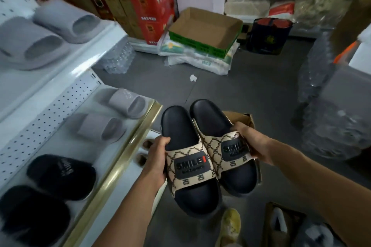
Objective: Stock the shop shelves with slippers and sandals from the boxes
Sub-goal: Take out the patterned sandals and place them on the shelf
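I hold a pair of black slides with beige patterned straps marked SMILE side by side over the floor. My left hand (155,158) grips the left slide (186,162) at its left edge, thumb on the footbed. My right hand (251,142) grips the right slide (222,146) at the strap's right side. On my left, the white shelf unit (128,146) carries grey slides (118,114) and black fuzzy slippers (60,176) on its lower level. Larger grey slides (46,32) sit on the level above. A brown cardboard box (246,119) shows just behind the right slide.
An open cardboard box (206,30) rests on white sacks at the back. Red cartons (148,0) lean against the far wall. Clear plastic-wrapped bottle packs (329,118) stand on the right. A yellow shoe (230,224) and a box with pale footwear (285,226) lie near the bottom edge.
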